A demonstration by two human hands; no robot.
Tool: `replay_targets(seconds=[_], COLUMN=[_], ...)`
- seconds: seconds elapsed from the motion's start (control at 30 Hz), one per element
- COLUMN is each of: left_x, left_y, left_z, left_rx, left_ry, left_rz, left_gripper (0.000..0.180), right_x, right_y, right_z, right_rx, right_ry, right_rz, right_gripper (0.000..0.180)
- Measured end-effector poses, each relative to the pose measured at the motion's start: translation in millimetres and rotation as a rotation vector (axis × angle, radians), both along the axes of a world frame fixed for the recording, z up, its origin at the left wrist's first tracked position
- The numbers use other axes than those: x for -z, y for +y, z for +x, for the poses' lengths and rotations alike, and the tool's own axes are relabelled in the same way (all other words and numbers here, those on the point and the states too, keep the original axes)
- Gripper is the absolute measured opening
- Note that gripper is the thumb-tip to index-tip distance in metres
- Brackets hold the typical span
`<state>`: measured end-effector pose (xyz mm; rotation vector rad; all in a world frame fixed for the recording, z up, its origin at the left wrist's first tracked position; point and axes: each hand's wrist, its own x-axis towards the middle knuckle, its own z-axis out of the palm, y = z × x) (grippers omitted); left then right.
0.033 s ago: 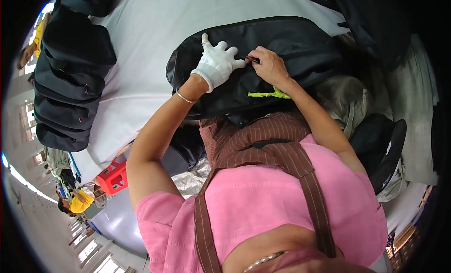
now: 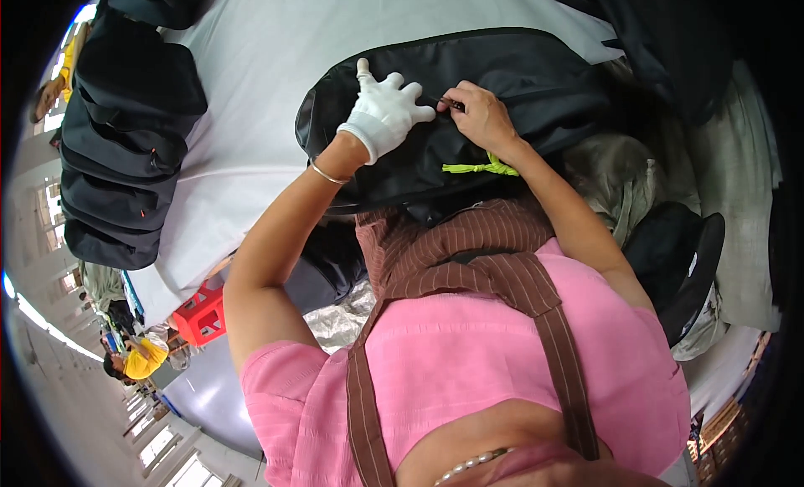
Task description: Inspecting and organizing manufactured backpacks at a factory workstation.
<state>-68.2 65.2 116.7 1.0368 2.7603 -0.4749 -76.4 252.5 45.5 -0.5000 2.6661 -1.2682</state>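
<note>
A black bag [image 2: 502, 64] lies flat before me, its rounded end to the left and a dark edging around its rim. My left hand [image 2: 385, 114], in a white glove, rests on the bag with its fingers spread apart. Just right of its fingertips, my right hand [image 2: 479, 118] is bare and closed in a pinch. Between its thumb and fingers sits a slim dark tool [image 2: 456, 107], its thin end pointing toward the glove; its exact kind is too small to tell. A yellow-green cord [image 2: 469, 168] is tied at my right wrist, its loose end lying over the bag.
White cloth [image 2: 251, 93] covers the table. Several black bags [image 2: 126, 152] stand in a row at the left. Dark fabric [image 2: 670, 51] is heaped at the far right, above greyish cloth [image 2: 611, 177]. A red plastic stool [image 2: 201, 315] stands lower left; a person in yellow [image 2: 144, 360] is beyond.
My gloved left hand and forearm have shifted very slightly to the left. The right hand keeps its place with the slim dark tool.
</note>
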Motion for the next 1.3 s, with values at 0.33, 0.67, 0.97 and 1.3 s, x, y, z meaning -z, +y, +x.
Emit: replay_targets(seconds=[0.33,0.67,0.97,1.3], left_x=[-23,8,15,4], left_y=[-50,-21,-28,-18], left_z=[24,2,-8,-12], left_rx=[-0.057,-0.378,-0.398,-0.476], left_ry=[0.034,0.13,0.042,-0.077], left_rz=[0.053,0.164,0.175,0.19], left_gripper=[0.015,0.03,0.045,0.064], right_x=[-5,-20,-19,-55], right_y=[0,-9,-13,-3], right_z=[1,13,25,70], right_rx=[-0.165,-0.302,-0.266,-0.259], right_ry=[0.051,0.07,0.088,0.213], right_rz=[-0.147,-0.012,0.053,-0.04], right_gripper=[0.02,0.034,0.029,0.027])
